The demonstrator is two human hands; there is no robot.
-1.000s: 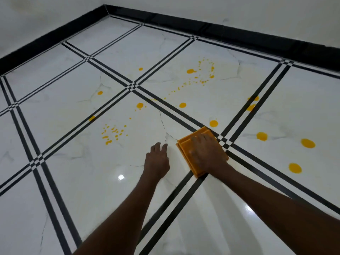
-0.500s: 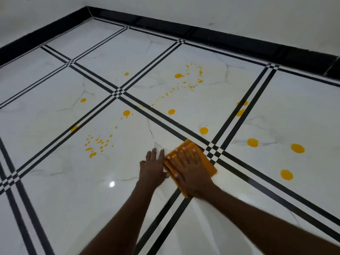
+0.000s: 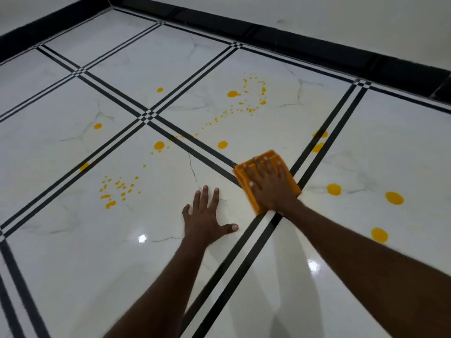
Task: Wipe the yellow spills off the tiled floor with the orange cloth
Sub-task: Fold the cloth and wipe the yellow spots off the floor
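Orange cloth (image 3: pixel 244 173), folded into a thick pad, is being pressed flat against the tiled floor (image 3: pixel 73 264) in the head view by the right hand (image 3: pixel 269 187), whose fingers are being kept straight and spread across the top of the cloth, with nothing curled around it. The cloth is being held where black double stripes (image 3: pixel 202 148) cross, its far corner pointing toward the wall. The left hand (image 3: pixel 205 219) is being laid palm down on the bare white tile just beside the cloth, apart from it, fingers straight and splayed, thumb stretched out toward the stripe; nothing is being held by it. Yellow spills (image 3: pixel 333 189) are being left on the tiles all around: three large round drops to the right of the cloth, one round drop (image 3: pixel 222 144) just beyond its far edge, two smears (image 3: pixel 318 142) on the stripe further right, a scatter of small flecks (image 3: pixel 117 190) to the left of the left hand, and a curved trail of dots (image 3: pixel 251 98) on the far tile. A black skirting (image 3: pixel 317 48) is being seen along the base of the white wall.
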